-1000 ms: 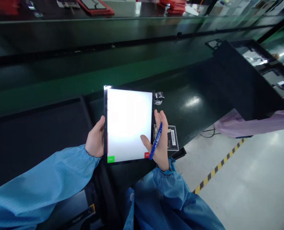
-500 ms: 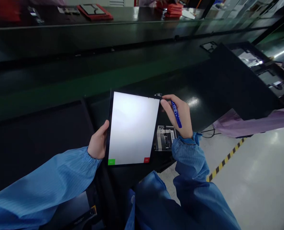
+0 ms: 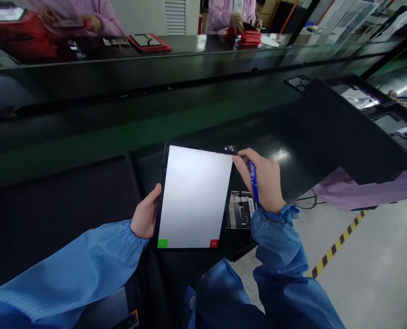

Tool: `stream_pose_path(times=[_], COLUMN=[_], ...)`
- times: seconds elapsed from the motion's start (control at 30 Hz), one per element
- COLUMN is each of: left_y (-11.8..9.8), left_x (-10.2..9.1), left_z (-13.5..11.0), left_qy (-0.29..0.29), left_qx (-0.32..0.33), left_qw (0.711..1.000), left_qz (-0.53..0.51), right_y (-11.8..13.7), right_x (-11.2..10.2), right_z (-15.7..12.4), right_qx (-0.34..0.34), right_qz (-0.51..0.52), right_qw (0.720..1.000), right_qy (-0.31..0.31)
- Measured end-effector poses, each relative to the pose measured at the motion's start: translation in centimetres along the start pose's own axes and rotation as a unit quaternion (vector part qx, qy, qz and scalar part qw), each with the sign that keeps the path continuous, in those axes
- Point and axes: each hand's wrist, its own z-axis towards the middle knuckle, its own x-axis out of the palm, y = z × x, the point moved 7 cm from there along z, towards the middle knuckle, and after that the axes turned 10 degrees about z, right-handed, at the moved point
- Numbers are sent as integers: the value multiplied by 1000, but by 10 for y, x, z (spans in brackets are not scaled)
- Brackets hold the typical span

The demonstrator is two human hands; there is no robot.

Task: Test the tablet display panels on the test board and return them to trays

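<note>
A tablet glows white, with a green box at its lower left corner and a red one at its lower right. Its left edge rests in my left hand, thumb on the front and the other fingers hidden behind. At the upper right corner my right hand pinches the edge between thumb and fingers. A blue marker pen is tucked in that same hand, slanting across the palm. Behind the tablet, partly covered by it, an opened device with a labelled battery lies on the dark bench.
A black tray lies at left. Dark panels and opened devices stand at right. Across the raised shelf, people in pink sleeves handle items near red pouches. Yellow-black tape marks the floor.
The view has tilted up, so everything sits lower and people across the shelf now show. Both hands keep their hold on the tablet; the marker stays in the right hand.
</note>
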Motion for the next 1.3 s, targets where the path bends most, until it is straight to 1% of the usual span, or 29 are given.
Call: stream_pose_path(times=[0.03, 0.07, 0.13, 0.17, 0.23, 0.3, 0.37, 0.43, 0.6, 0.67, 0.7, 0.73, 0.8, 0.87, 0.93, 0.97, 1.03, 1.1, 1.13, 1.2, 1.23, 1.3], left_y=[0, 0, 0, 0, 0, 1, 2, 3, -1, -2, -1, -1, 3, 8, 13, 14, 13, 11, 10, 8, 7, 6], left_x=[0, 0, 1, 2, 2, 2, 1, -1, -6, -8, -8, -6, 1, 6, 5, 5, 4, 5, 6, 7, 8, 8], left_z=[0, -1, -2, -2, -2, -2, -1, 1, 2, 2, 2, 2, 3, 4, 5, 5, 4, 3, 3, 2, 2, 2], left_qy=[-4, -7, -8, -7, -5, -1, -1, -7, -40, -60, -60, -49, -1, 39, 40, 36, 32, 39, 44, 55, 58, 53], left_qx=[-3, -4, -8, -9, -10, -13, -18, -19, 10, 14, 14, 11, 2, -18, -36, -39, -36, -30, -28, -21, -19, -20], left_qw=[1000, 1000, 1000, 1000, 1000, 1000, 1000, 1000, 999, 998, 998, 998, 999, 995, 991, 989, 986, 986, 986, 988, 989, 992], left_qz=[-2, -3, -5, -7, -12, -16, -15, -13, -12, 3, 14, 25, 53, 89, 126, 141, 158, 160, 156, 140, 131, 112], right_y=[-1, -1, 9, 18, 44, 71, 88, 92, 75, 67, 63, 60, 59, 66, 74, 74, 64, 46, 38, 23, 16, 3], right_x=[4, 5, 2, -1, -5, -11, -21, -31, -48, -53, -55, -55, -52, -39, -19, -11, 2, 9, 12, 16, 18, 22], right_z=[1, 1, -3, -7, -17, -31, -44, -52, -65, -67, -65, -62, -50, -32, -12, -2, 15, 22, 22, 16, 12, 3], right_qx=[-4, -10, -34, -59, -140, -238, -305, -325, -334, -322, -305, -282, -237, -201, -158, -125, -40, 24, 36, 24, 12, -3], right_qz=[-3, -10, -36, -44, -32, 10, 46, 59, 30, 38, 59, 93, 190, 293, 362, 382, 405, 439, 462, 496, 499, 480], right_qw=[1000, 1000, 999, 997, 990, 971, 951, 944, 940, 943, 947, 952, 951, 935, 917, 914, 913, 898, 886, 866, 863, 870], right_qy=[14, 15, -8, -14, -1, 20, 15, -5, -56, -75, -78, -76, -53, -4, 46, 52, 28, 4, 12, 55, 78, 114])
